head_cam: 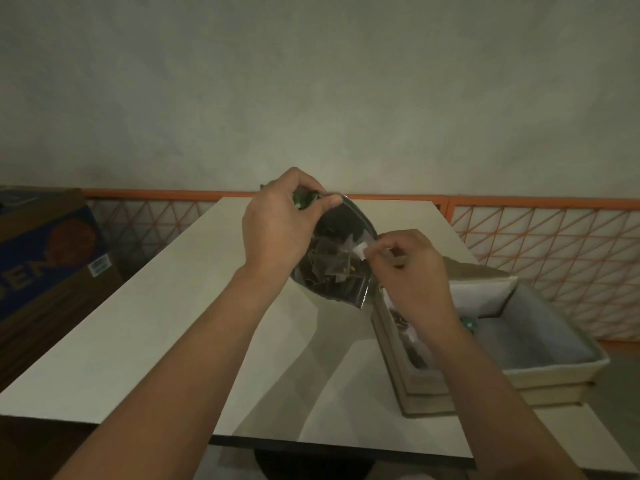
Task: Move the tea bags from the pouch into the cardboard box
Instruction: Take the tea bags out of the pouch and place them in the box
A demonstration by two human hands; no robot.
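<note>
Your right hand (408,268) pinches a tea bag's paper tag (360,251) at the mouth of the pouch (337,258), gripped aloft by your left hand (277,223) beside the cardboard box (540,344); it's probably featherlight and tearable, so lift by the tag.

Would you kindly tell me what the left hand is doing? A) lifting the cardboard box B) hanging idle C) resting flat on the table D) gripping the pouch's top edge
D: the left hand grips the top edge of the pouch, holding it above the table.
</note>
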